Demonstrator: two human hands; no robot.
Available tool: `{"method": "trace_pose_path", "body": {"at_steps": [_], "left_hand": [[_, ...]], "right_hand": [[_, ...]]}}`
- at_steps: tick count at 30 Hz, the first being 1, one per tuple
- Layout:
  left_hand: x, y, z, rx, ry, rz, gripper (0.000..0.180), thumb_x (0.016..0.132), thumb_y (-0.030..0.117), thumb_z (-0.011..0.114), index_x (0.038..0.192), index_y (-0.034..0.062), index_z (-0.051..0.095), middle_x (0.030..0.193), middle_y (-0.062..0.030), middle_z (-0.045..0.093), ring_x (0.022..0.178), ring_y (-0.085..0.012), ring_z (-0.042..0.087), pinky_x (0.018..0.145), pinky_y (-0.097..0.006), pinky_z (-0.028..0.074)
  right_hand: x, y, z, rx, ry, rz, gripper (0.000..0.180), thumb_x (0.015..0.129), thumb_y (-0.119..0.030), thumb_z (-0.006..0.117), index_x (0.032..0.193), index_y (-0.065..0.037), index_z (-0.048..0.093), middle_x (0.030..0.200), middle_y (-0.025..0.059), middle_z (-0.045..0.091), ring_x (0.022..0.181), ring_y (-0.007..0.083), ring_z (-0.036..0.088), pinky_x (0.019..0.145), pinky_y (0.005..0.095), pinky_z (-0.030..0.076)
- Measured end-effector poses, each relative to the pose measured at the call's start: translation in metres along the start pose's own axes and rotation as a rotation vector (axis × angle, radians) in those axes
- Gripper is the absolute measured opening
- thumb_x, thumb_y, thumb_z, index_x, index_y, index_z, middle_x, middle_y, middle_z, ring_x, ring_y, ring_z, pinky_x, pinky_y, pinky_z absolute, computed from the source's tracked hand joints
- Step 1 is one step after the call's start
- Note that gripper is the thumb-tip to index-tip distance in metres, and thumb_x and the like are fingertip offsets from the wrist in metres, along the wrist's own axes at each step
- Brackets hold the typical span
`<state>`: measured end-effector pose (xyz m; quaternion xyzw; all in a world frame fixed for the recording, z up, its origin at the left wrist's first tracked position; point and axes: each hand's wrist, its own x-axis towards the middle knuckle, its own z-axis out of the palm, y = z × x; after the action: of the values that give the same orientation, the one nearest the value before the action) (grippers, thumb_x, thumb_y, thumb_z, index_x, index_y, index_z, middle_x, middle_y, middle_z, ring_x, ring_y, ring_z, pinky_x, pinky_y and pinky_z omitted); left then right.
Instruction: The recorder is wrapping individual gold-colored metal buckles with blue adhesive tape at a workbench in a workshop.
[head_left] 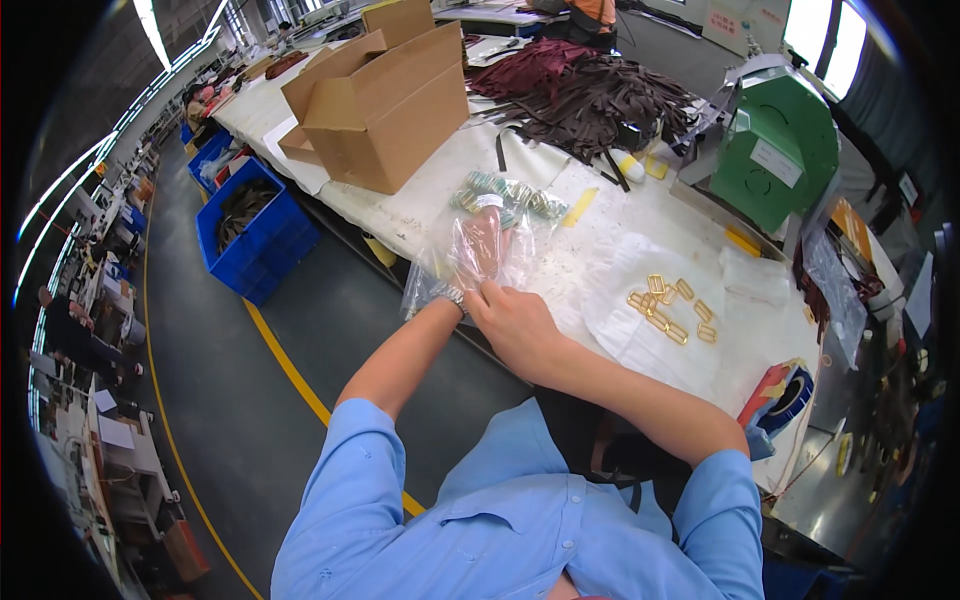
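My left hand (482, 245) is inside a clear plastic bag (428, 278) at the near edge of the table. Crinkled plastic blurs its fingers, so their grip cannot be made out. Rows of small greenish and gold pieces (512, 192) lie at the bag's far end, just beyond that hand. My right hand (515, 325) is closed on the bag's mouth beside my left wrist. To the right, several gold slide buckles (657, 318) are spread loosely on a thin white sheet (625, 345).
An open cardboard box (390, 120) stands behind the bag, with dark straps (600, 95) heaped farther right. A green machine (775, 150) occupies the table's right side; a tape roll (790, 395) sits near the right edge. Blue crates (258, 235) stand on the floor at left.
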<state>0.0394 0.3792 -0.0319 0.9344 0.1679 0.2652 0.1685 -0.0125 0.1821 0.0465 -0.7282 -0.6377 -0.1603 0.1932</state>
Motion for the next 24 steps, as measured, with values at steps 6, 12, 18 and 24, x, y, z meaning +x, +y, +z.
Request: {"method": "trace_pose_path", "body": {"at_steps": [6, 12, 18, 24], "left_hand": [[0.002, -0.008, 0.001, 0.049, -0.001, 0.084, 0.034, 0.101, 0.03, 0.075, 0.112, -0.0004, 0.064, 0.105, -0.0254, 0.071, 0.1, -0.0423, 0.071, 0.084, -0.055, 0.055], [0.01, -0.026, 0.004, 0.129, 0.207, 0.311, 0.042, 0.1, 0.031, 0.073, 0.125, -0.0008, 0.061, 0.118, -0.0268, 0.066, 0.113, -0.0455, 0.062, 0.099, -0.058, 0.047], [0.01, -0.035, 0.023, 0.157, 0.356, 0.336, 0.036, 0.096, 0.028, 0.08, 0.113, 0.0004, 0.064, 0.105, -0.0232, 0.068, 0.095, -0.0452, 0.065, 0.086, -0.056, 0.052], [0.019, -0.029, 0.015, -0.037, 0.172, 0.213, 0.035, 0.097, 0.028, 0.075, 0.11, -0.0023, 0.066, 0.116, -0.0287, 0.064, 0.11, -0.0465, 0.06, 0.097, -0.057, 0.048]], "right_hand": [[-0.008, 0.001, 0.0, 0.015, -0.003, 0.032, 0.024, 0.087, -0.008, 0.07, 0.11, -0.003, 0.062, 0.098, 0.0104, 0.064, 0.084, 0.025, 0.074, 0.065, 0.0373, 0.059], [-0.015, 0.006, 0.002, 0.017, -0.005, 0.057, 0.04, 0.087, -0.008, 0.07, 0.125, 0.001, 0.063, 0.102, 0.0116, 0.062, 0.084, 0.0251, 0.073, 0.065, 0.0367, 0.059], [-0.019, 0.005, 0.007, 0.059, -0.037, 0.067, 0.043, 0.086, -0.007, 0.07, 0.127, 0.001, 0.063, 0.102, 0.0122, 0.061, 0.083, 0.0259, 0.073, 0.066, 0.0372, 0.059], [-0.02, 0.008, 0.008, 0.154, -0.062, 0.14, 0.054, 0.084, 0.001, 0.068, 0.137, 0.006, 0.058, 0.108, 0.0168, 0.061, 0.086, 0.0332, 0.072, 0.07, 0.0429, 0.06]]}}
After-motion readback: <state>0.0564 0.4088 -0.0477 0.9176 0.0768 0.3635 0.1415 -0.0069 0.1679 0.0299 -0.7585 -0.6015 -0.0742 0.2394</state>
